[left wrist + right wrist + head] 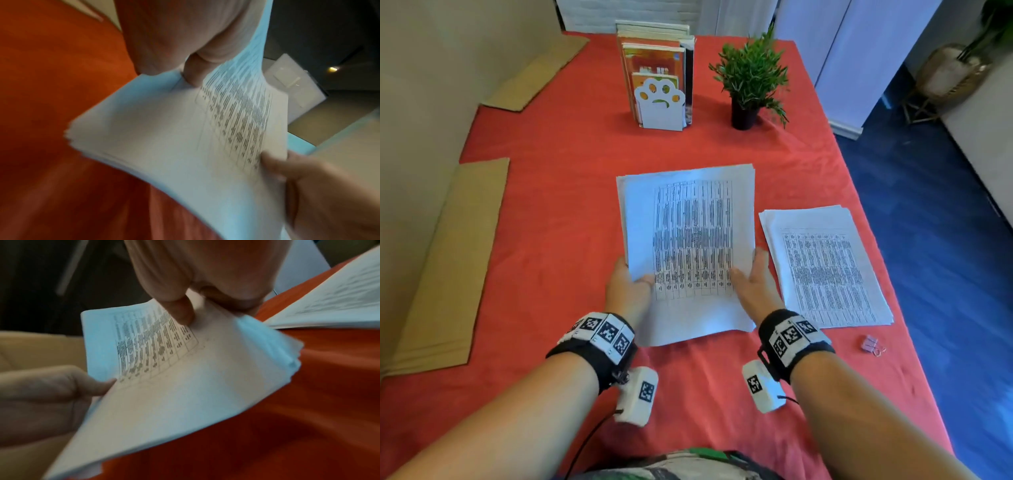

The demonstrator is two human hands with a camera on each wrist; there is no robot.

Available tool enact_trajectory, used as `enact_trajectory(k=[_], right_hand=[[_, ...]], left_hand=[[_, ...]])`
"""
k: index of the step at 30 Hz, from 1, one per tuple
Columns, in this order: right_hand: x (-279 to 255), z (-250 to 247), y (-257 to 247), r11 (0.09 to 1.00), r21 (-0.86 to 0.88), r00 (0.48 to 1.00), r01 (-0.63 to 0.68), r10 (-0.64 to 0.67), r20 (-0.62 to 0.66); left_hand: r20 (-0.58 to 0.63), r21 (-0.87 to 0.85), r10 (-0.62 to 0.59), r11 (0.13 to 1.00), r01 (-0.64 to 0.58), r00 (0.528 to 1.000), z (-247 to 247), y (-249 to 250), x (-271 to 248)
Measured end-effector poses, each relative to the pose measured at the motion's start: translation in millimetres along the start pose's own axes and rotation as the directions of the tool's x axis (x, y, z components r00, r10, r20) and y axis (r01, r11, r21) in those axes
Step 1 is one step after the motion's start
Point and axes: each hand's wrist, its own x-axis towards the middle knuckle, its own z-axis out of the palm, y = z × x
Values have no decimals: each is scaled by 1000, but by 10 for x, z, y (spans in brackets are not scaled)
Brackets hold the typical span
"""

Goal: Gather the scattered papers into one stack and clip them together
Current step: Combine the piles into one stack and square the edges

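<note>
A stack of printed papers (688, 240) with a table of text is held above the red tablecloth (551, 205) at the middle. My left hand (628, 286) grips its left edge, thumb on top. My right hand (753, 284) grips its right edge, thumb on top as well. Both wrist views show the same stack (174, 129) (174, 386) pinched between thumb and fingers, its sheet edges fanned unevenly. A second pile of printed papers (825, 270) lies flat to the right. A small pink binder clip (873, 345) lies near the table's right edge.
A white paw-shaped bookend (661, 102) with books stands at the back centre, and a potted plant (751, 78) beside it. Cardboard sheets (448, 267) lie along the left side. The table's right edge drops to a blue floor (945, 240).
</note>
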Motion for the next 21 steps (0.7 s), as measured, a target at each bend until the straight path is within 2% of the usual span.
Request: enact_trajectory(k=[4, 8, 11, 15, 17, 21], right_hand=[[13, -186, 273, 977, -156, 989, -145, 140, -43], [227, -690, 527, 926, -290, 948, -241, 160, -276], [400, -1218, 708, 816, -410, 888, -408, 250, -387], [544, -1692, 872, 613, -469, 760, -636, 388, -522], [584, -1795, 930, 546, -469, 716, -694, 454, -530], [671, -1838, 1037, 469, -501, 686, -727, 516, -512]], left_hand=[[82, 50, -162, 986, 158, 983, 228, -197, -52], [114, 70, -278, 960, 272, 954, 436, -273, -87], [118, 128, -347, 934, 332, 930, 506, -296, -86], [98, 204, -414, 898, 389, 905, 506, -295, -64], [115, 163, -438, 894, 418, 892, 497, -317, -63], [137, 104, -484, 875, 473, 864, 472, -324, -48]])
